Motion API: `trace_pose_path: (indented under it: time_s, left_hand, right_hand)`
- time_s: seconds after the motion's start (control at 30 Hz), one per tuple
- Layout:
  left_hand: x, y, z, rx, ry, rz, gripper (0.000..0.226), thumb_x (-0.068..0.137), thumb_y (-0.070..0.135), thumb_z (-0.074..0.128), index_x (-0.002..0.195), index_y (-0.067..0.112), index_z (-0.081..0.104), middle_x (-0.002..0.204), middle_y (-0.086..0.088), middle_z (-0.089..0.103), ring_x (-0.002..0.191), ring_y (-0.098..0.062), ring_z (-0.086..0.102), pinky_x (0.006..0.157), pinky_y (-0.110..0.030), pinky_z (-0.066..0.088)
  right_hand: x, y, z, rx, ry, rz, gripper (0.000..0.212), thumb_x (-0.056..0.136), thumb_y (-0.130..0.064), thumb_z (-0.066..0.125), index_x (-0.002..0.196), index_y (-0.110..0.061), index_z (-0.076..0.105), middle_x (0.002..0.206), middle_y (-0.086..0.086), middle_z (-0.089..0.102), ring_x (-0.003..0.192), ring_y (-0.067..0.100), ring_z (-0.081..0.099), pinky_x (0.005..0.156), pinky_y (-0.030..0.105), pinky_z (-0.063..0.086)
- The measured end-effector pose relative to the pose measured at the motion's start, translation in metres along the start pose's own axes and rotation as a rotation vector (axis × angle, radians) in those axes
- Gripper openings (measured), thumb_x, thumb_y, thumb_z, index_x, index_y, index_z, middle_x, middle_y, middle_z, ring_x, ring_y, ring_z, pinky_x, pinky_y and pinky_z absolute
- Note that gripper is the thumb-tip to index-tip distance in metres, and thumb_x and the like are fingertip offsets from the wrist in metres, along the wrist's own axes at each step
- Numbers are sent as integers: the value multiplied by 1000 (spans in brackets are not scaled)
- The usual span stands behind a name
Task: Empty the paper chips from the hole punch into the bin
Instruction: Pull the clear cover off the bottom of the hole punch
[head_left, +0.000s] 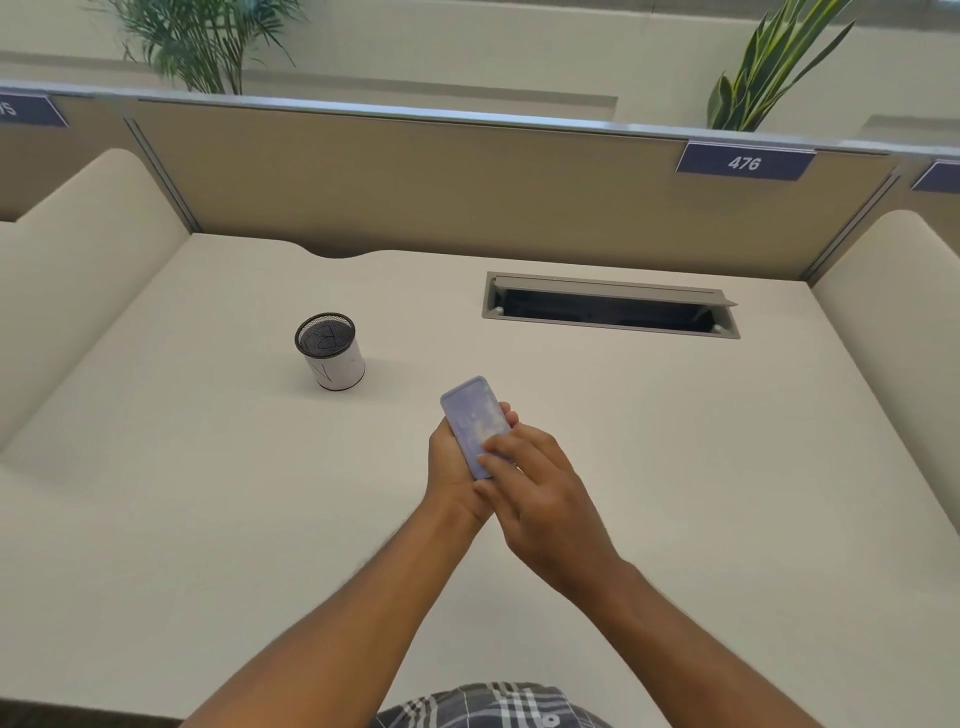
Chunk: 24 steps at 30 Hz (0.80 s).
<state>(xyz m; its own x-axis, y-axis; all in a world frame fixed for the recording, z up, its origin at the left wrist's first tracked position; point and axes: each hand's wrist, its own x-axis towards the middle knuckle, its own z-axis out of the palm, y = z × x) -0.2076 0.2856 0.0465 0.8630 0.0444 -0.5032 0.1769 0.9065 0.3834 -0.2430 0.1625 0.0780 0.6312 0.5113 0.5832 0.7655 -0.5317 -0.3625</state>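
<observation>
A pale lilac hole punch (474, 415) is held above the middle of the desk with its flat underside turned up. My left hand (451, 475) grips it from below and from the left. My right hand (540, 493) lies over its near end, fingertips pressing on the flat surface. The bin (332, 361) is a small round cup with a black mesh rim and a white paper wrap, standing upright on the desk to the left of and beyond the hands. No paper chips are visible.
A recessed cable tray (610, 306) with its lid open is set in the desk (208, 519) at the back right. Padded side dividers (78, 249) flank the desk, and a tan partition with a "476" label (744, 163) closes the back.
</observation>
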Motion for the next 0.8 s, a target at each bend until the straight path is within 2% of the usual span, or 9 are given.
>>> trace_pose_path:
  time_s: [0.13, 0.27, 0.43, 0.53, 0.6, 0.67, 0.8]
  left_hand:
    - [-2, -4, 2, -50, -39, -27, 37, 99, 42, 53, 96, 7, 67, 70, -9, 67, 59, -20, 68, 56, -32, 60]
    - [-1, -5, 1, -28, -50, -21, 39, 99, 43, 50, 98, 7, 64, 69, -10, 68, 60, -21, 69, 58, -33, 61]
    - [1, -3, -1, 24, -26, -31, 39, 99, 45, 52, 100, 9, 64, 70, -9, 69, 62, -19, 70, 61, -33, 61]
    - [4, 1, -2, 58, 24, -7, 43, 98, 49, 52, 104, 9, 66, 73, -10, 72, 66, -20, 73, 66, -35, 62]
    - [5, 5, -2, 70, 50, 6, 43, 98, 50, 51, 102, 9, 67, 73, -9, 72, 66, -19, 73, 67, -34, 62]
    - [6, 11, -1, 90, 66, 18, 41, 99, 48, 50, 96, 10, 66, 68, -6, 70, 61, -17, 71, 61, -31, 60]
    - [5, 20, -4, 108, 60, 46, 37, 100, 44, 48, 86, 13, 61, 62, -3, 64, 55, -14, 66, 59, -29, 58]
  right_hand:
    - [5, 2, -2, -17, -8, -37, 14, 93, -6, 65, 101, 5, 70, 108, 15, 68, 112, 27, 54, 111, 32, 40]
    - [4, 6, -3, -23, -37, -20, 16, 93, -7, 66, 104, 5, 70, 111, 14, 67, 115, 27, 54, 113, 28, 38]
    - [3, 11, -3, -37, -96, 13, 18, 96, -11, 64, 107, 2, 69, 118, 11, 66, 119, 28, 55, 96, 32, 52]
    - [7, 12, 0, -53, -92, -9, 20, 97, -14, 63, 107, 2, 69, 116, 11, 67, 116, 27, 58, 94, 33, 53]
    - [11, 11, 2, -66, -78, -37, 21, 98, -16, 62, 106, 2, 70, 113, 11, 69, 114, 26, 60, 95, 31, 52]
    - [15, 10, 4, -76, -62, -62, 20, 98, -16, 61, 104, 1, 71, 111, 10, 70, 111, 25, 61, 93, 29, 52]
    - [22, 7, 9, -82, -16, -104, 18, 99, -15, 59, 98, -1, 72, 105, 9, 71, 104, 24, 65, 84, 30, 55]
